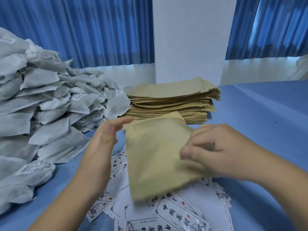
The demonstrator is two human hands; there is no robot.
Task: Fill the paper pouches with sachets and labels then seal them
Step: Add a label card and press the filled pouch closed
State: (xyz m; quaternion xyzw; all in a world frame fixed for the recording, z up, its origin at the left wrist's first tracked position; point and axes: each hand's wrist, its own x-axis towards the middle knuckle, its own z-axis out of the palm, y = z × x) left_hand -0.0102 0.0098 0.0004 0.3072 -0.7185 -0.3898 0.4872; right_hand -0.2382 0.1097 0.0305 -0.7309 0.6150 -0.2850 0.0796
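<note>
Kraft paper pouch [153, 152] looks light, thin, easily creased; the right hand [216, 152] pinches its edge, a sound hold; the left hand [105, 139] hovers alongside, fingers straight.

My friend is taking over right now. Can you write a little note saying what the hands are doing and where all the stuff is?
Right hand: pinches one paper pouch by its right edge, held above the labels spread on the blue table.
Left hand: open, fingers straight, by the pouch's top left corner; blur hides whether it touches.
Sachets: big pile on the left.
Spare pouches: stack behind the held one.
Done: one pouch is in hand. No sealed pouch is in view.
Left: put in a sachet and a label, seal it, then do the rest.
</note>
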